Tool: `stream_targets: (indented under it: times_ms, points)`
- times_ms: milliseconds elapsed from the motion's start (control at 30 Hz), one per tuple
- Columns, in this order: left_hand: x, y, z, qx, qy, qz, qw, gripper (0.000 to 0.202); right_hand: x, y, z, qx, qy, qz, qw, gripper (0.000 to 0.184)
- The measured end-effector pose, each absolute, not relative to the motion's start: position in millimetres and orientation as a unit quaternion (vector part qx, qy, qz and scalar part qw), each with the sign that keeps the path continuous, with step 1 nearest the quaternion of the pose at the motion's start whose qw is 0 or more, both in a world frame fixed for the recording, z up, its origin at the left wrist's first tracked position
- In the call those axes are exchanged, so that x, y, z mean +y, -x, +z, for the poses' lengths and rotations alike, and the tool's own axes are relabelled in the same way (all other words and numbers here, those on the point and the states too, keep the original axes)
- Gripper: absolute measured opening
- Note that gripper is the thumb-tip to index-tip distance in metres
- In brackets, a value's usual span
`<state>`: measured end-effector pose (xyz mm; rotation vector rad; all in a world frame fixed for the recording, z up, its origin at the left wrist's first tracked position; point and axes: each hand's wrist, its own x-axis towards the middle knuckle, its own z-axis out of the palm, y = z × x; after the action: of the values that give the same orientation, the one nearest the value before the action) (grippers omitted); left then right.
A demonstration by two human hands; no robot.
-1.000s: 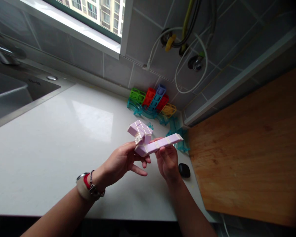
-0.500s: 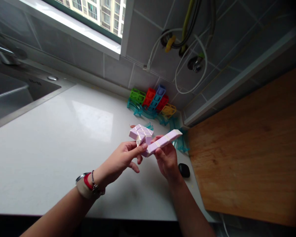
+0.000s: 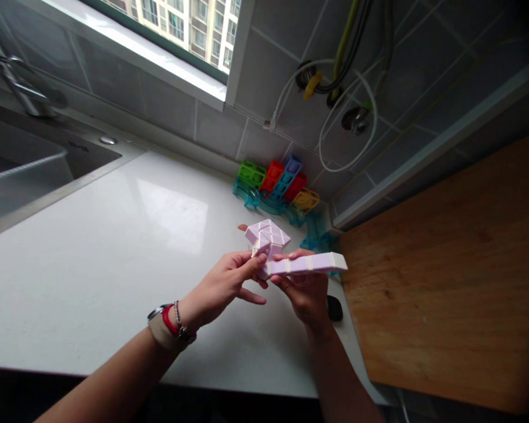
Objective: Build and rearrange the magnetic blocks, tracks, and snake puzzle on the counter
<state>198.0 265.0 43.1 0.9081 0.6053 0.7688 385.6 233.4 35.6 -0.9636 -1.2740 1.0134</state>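
Observation:
A lilac and white snake puzzle (image 3: 271, 235) is held above the white counter, folded into a compact cluster on its left with a straight arm reaching right. My left hand (image 3: 231, 279) pinches it between thumb and fingers near the joint of cluster and arm; some of its fingers are loose below. Around the straight arm, my right hand (image 3: 306, 291) closes from underneath, thumb in front and fingers partly hidden behind. A watch (image 3: 157, 311) and bracelets sit on my left wrist.
Colourful plastic track blocks (image 3: 275, 182) stand against the tiled wall. A black case (image 3: 334, 308) lies right of my right hand, beside a wooden board (image 3: 441, 264). The sink (image 3: 39, 170) is at left; cables (image 3: 346, 117) hang above.
The puzzle's straight arm has swung from slanting up to the right to nearly level, my right hand turning with it. The camera view has shifted slightly.

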Motion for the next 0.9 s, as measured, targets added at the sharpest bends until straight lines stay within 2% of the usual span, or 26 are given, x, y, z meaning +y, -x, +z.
stream_targets:
  times_ms: [200,367,500,667,767,900]
  points:
    - [266.1,-195.9,48.2,0.281,-0.418,0.34,0.794,0.039,230.9,-391.2,38.5,-0.627,0.406,0.345,0.569,0.044]
    - [266.8,-197.8,43.9,0.315,-0.403,0.35,0.785,0.036,228.8,-388.0,46.0,-0.714,0.382,0.262,0.524,0.04]
    - [269.8,-196.5,38.3,0.333,-0.387,0.356,0.782,0.04,226.2,-383.1,50.2,-0.758,0.348,0.243,0.496,0.029]
    - [272.7,-193.7,36.1,0.325,-0.35,0.379,0.792,0.039,225.8,-383.0,45.6,-0.786,0.347,0.231,0.456,0.029]
    - [273.8,-192.7,35.9,0.304,-0.323,0.386,0.809,0.034,224.5,-380.0,40.5,-0.791,0.352,0.202,0.457,0.032]
    - [274.3,-194.0,33.6,0.251,-0.293,0.42,0.821,0.031,226.0,-370.9,34.4,-0.711,0.398,0.213,0.539,0.044]
